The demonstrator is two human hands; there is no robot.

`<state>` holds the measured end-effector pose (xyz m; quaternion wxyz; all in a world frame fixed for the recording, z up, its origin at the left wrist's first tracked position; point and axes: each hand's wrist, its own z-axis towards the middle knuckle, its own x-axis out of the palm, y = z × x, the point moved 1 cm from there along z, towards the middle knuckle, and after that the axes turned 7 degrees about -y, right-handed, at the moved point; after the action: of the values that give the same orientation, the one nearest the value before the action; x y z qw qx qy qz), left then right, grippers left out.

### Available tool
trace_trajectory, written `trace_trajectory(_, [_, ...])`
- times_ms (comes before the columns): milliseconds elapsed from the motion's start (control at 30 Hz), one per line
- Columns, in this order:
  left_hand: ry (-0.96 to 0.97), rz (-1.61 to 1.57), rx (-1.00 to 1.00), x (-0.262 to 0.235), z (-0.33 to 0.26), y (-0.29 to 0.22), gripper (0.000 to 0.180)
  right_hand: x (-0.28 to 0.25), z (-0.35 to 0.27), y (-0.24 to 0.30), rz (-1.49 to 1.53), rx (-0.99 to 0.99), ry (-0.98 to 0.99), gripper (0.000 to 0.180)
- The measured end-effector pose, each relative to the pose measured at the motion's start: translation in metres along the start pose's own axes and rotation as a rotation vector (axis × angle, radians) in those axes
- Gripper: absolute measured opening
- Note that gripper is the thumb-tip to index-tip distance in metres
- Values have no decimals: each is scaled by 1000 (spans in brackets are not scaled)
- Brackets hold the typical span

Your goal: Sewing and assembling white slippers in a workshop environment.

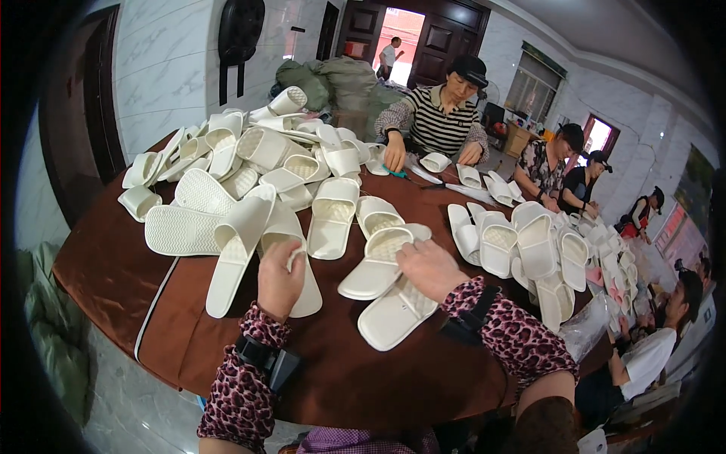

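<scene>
My left hand point(278, 278) is closed at the edge of a white slipper point(306, 299), thumb up and fingers curled. Another white slipper point(227, 284) lies just left of it, partly overlapping. My right hand point(435, 271) grips the strap side of a white slipper point(367, 280), which rests over a second slipper point(393, 318) nearer to me. Between my hands, a little farther off, lies a slipper point(333, 219) with its toe toward me. Some fingertips of both hands are hidden by the slippers.
A large heap of white slippers point(265, 147) covers the table's far left. More slippers point(529, 242) lie at the right. The table has a brown cloth point(318, 378). Across it, a person in a striped top point(442, 121) handles slippers; other people work along the right. Stuffed sacks point(348, 83) stand behind.
</scene>
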<state>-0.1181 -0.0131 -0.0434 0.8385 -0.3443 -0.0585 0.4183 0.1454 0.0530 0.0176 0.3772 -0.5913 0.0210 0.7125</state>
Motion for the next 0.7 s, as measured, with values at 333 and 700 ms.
trace_trajectory(333, [-431, 353, -6, -35, 27, 9, 37, -27, -86, -193, -368, 321, -111, 13])
trace_trajectory(700, [-62, 574, -460, -37, 19, 36, 53, -34, -91, -205, -152, 596, -139, 34])
